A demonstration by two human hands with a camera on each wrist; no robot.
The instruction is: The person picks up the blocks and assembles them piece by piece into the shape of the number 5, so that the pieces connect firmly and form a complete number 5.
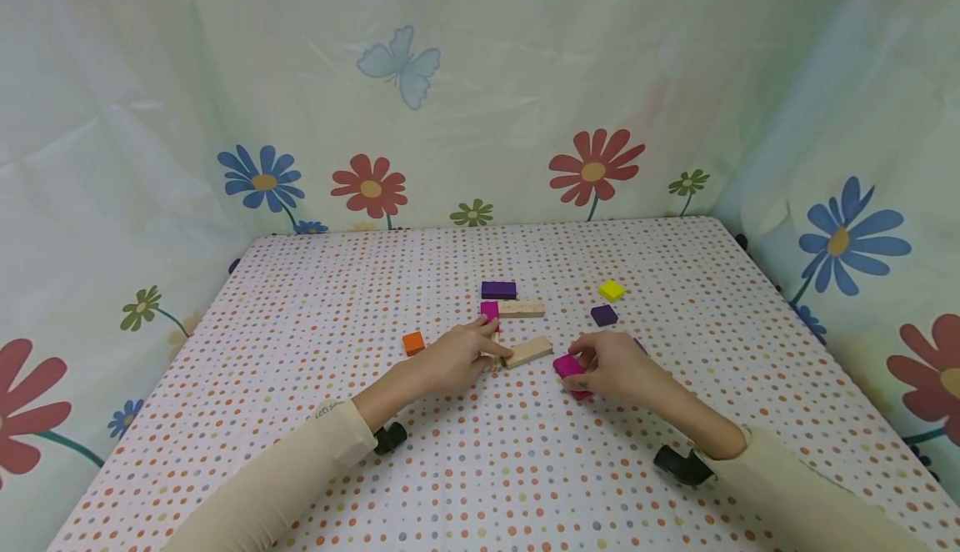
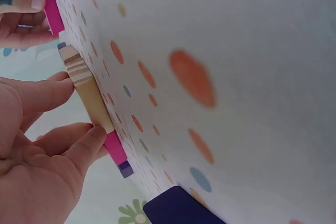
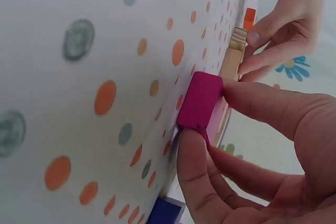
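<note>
My left hand (image 1: 459,358) holds a plain wooden block (image 2: 93,98) between thumb and fingers in the left wrist view. This block is partly hidden under the hand in the head view. It joins a low arrangement on the table: a magenta block (image 1: 489,310) at its upper corner and two wooden planks (image 1: 521,309) pointing right, the lower plank (image 1: 529,352) set at a slant. To the right, my right hand (image 1: 617,366) pinches another magenta block (image 3: 200,100) between thumb and fingertips, low over the cloth beside the lower plank's end.
A dark purple block (image 1: 498,290) lies behind the arrangement, an orange block (image 1: 413,343) left of it. Right of it are a yellow block (image 1: 611,289) and a purple block (image 1: 603,315); another purple one peeks from behind my right hand. A dotted cloth (image 1: 337,285) covers the table.
</note>
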